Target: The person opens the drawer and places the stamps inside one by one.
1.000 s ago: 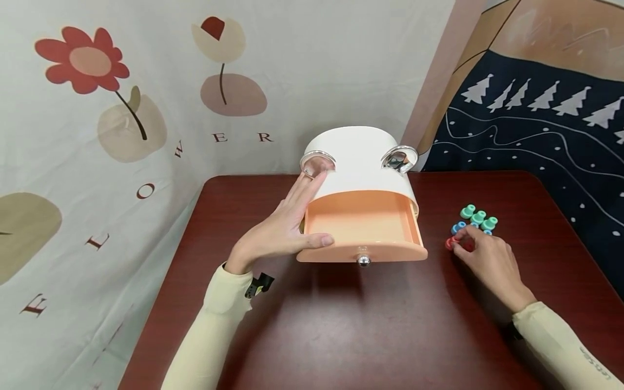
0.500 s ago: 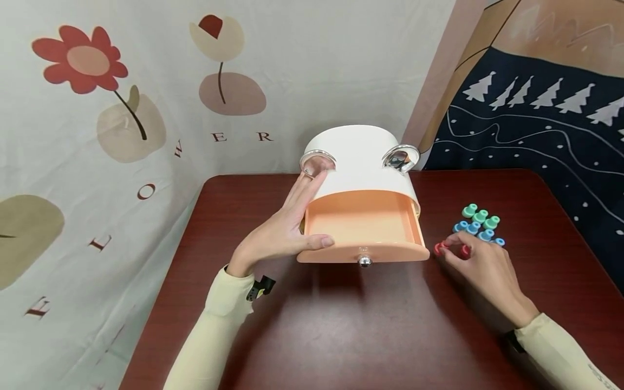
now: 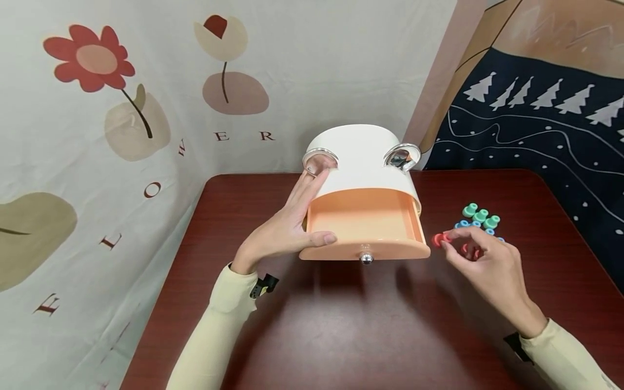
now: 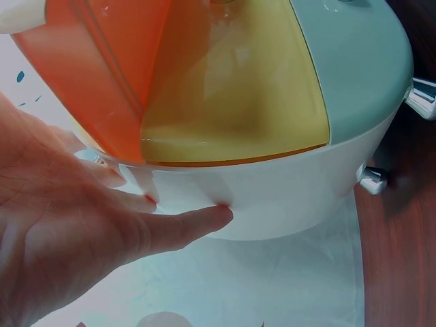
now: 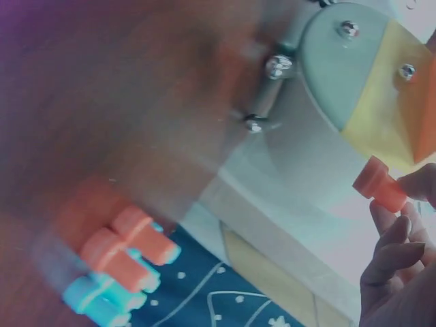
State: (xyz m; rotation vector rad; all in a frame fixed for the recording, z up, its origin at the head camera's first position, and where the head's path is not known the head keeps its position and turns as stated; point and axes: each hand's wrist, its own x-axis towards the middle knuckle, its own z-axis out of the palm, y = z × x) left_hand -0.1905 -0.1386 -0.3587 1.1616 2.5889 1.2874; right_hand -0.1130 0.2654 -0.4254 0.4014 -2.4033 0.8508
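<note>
My right hand [image 3: 499,271] pinches a small red stepped peg [image 3: 439,239] between thumb and fingertips, off the table beside the drawer's right corner. In the right wrist view the peg [image 5: 379,184] shows a wide round end and a narrower stem. My left hand [image 3: 285,230] rests along the left side of a white rounded drawer box [image 3: 358,154], thumb lying on the pulled-out peach drawer [image 3: 336,252]. A silver knob [image 3: 366,259] is on the drawer's front. In the left wrist view the box has an orange drawer [image 4: 109,75], a yellow one [image 4: 238,88] and a green one [image 4: 361,68].
Green pegs [image 3: 480,215] stand in a row on the brown table [image 3: 341,336] at the right. Blue pegs [image 3: 475,223] and more red pegs [image 3: 469,250] are partly behind my right hand. Silver rings [image 3: 403,157] stick out from the box's sides.
My right hand has drawn the red peg away from the others, to the left and then up off the table. The left hand stays on the box and drawer.
</note>
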